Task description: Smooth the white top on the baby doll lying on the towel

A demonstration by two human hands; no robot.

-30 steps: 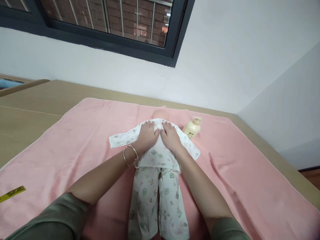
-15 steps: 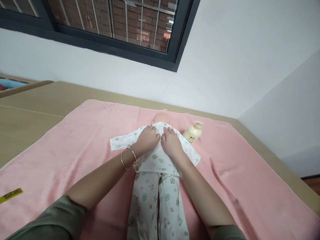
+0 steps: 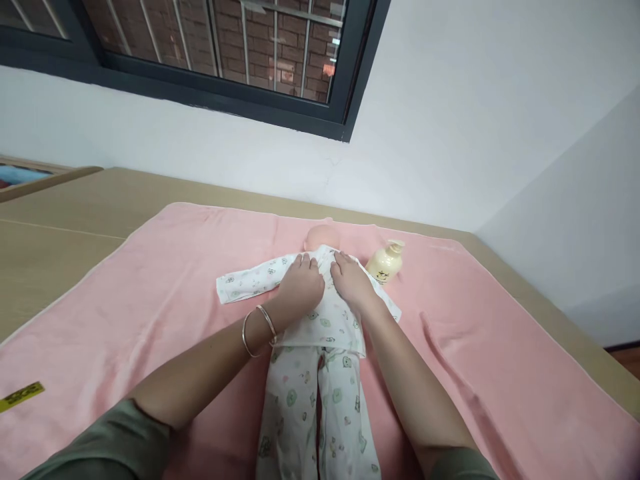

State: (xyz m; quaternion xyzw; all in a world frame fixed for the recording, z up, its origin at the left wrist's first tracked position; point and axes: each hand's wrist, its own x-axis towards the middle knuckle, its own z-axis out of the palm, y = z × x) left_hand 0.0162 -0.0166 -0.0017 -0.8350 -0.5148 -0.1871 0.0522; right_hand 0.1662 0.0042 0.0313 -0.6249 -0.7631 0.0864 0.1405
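Pink towel (image 3: 150, 293), doll (image 3: 323, 235) in printed top (image 3: 320, 317), left hand (image 3: 301, 285) and right hand (image 3: 351, 283) flat, holding nothing

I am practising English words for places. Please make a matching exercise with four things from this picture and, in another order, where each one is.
Things:
1. left hand
2. bottle
3. yellow tape
4. bracelets

Places:
a. on the person's left wrist
b. at the left edge of the pink towel
c. flat on the doll's shirt
d. lying right of the doll's head

Pairs: 1-c, 2-d, 3-b, 4-a
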